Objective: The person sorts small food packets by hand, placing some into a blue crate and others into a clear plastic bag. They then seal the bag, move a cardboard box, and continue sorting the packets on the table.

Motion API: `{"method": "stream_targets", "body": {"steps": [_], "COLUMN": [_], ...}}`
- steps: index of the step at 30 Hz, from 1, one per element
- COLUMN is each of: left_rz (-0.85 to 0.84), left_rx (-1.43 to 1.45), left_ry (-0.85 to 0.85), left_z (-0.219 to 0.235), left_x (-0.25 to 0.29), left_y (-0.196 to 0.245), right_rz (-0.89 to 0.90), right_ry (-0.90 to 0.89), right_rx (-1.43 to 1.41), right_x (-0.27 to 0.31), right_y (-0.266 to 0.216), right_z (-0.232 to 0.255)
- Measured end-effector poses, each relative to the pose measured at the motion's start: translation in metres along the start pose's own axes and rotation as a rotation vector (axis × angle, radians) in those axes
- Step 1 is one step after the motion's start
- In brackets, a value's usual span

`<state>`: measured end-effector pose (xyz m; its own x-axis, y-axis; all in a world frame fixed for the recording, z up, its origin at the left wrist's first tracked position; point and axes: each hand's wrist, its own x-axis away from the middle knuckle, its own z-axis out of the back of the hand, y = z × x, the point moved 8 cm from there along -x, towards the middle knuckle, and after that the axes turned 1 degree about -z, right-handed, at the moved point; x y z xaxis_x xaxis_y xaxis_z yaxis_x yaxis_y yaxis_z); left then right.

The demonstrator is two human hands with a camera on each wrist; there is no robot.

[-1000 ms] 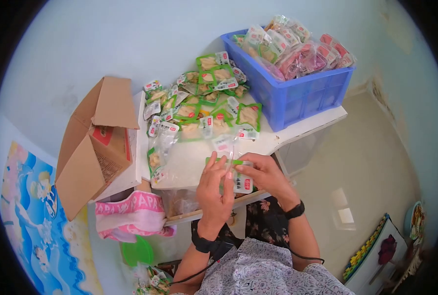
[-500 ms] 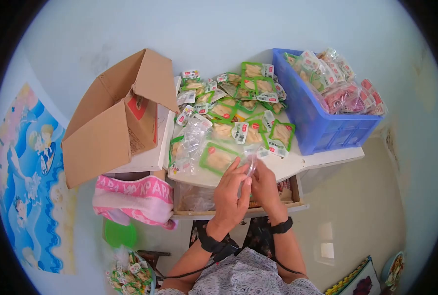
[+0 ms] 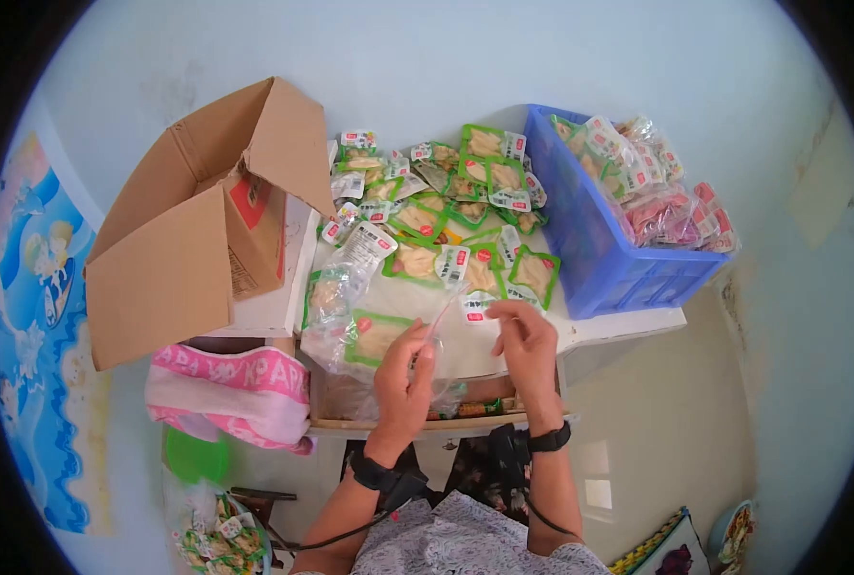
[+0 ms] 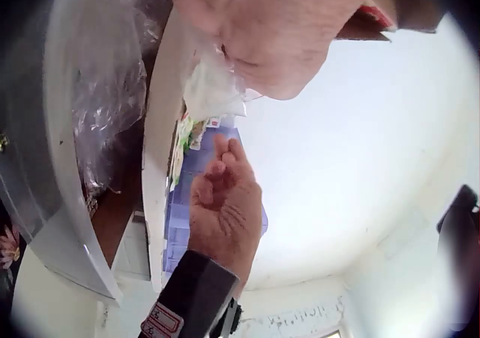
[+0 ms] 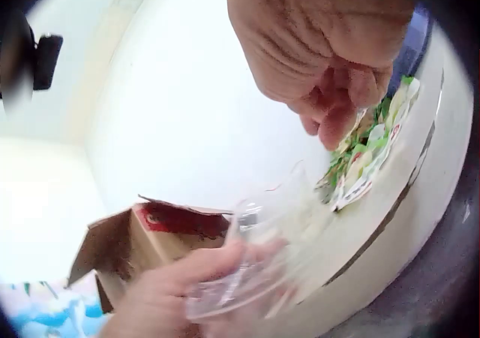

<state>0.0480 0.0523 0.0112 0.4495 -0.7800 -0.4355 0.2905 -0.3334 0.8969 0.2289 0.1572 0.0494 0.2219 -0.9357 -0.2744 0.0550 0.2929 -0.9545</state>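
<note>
My left hand grips a clear plastic bag, its thumb on the near side in the right wrist view. To its right, apart from it, my right hand hovers over the table's front edge, fingers loosely bent and nothing visible in them; the left wrist view also shows this right hand. A green-edged packet of pale food lies on the white table just beyond my left hand. Clear plastic wrapping lies left of it. More green-edged packets are heaped further back.
An open cardboard box stands at the left, a blue crate filled with bagged packets at the back right. Below the table edge, an open drawer holds plastic and small packs. A pink-and-white towel hangs at the left.
One second ago a green-edged packet was at my hands; now one lies on the table. My right hand has come away from the clear plastic, which stays in my left. The head view has shifted.
</note>
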Motion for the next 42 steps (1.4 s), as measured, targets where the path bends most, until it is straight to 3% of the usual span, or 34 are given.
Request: {"method": "stream_targets", "body": {"steps": [1,4,5,8,11,17,20,23,26,29,36,42], "left_rz": [0.053,0.136,0.148,0.149,0.104,0.148,0.125,0.133,0.105,0.039,-0.161,-0.416], "left_rx": [0.061,0.197,0.206,0.186,0.115,0.193,0.152,0.115,0.080,0.054,-0.134,-0.421], "left_ry": [0.006,0.004,0.002,-0.016,-0.049,-0.056,-0.052,-0.076,-0.092,-0.107,-0.153,-0.172], "left_z": [0.001,0.002,0.001,0.001,0.003,0.001,0.004,0.001,-0.003,-0.008,-0.028,-0.045], "left_x": [0.000,-0.001,-0.002,0.001,0.000,0.000,0.002,0.000,-0.001,0.001,0.006,0.013], "left_y": [-0.008,-0.010,-0.011,-0.015,-0.016,-0.012,-0.012,-0.009,-0.001,0.020,0.076,0.127], "right_rz": [0.028,0.158,0.188,0.061,0.084,0.006,0.116,0.144,0.117,-0.117,-0.221,-0.278], "right_ry": [0.115,0.230,0.233,0.144,0.122,0.128,0.222,0.313,0.390,0.248,0.065,-0.171], "right_rx": [0.152,0.752,0.818,0.970,0.993,0.669,0.146,-0.092,-0.061,-0.322,-0.253,-0.229], "right_x": [-0.007,-0.023,-0.029,-0.039,-0.038,-0.034,-0.020,0.002,0.024,0.047,0.068,0.050], "right_y": [-0.004,-0.019,-0.011,0.004,0.004,0.025,0.022,0.000,-0.007,0.004,-0.005,-0.005], "right_z": [0.011,0.018,0.017,0.001,-0.008,-0.002,0.008,0.029,0.058,0.063,0.063,0.025]}}
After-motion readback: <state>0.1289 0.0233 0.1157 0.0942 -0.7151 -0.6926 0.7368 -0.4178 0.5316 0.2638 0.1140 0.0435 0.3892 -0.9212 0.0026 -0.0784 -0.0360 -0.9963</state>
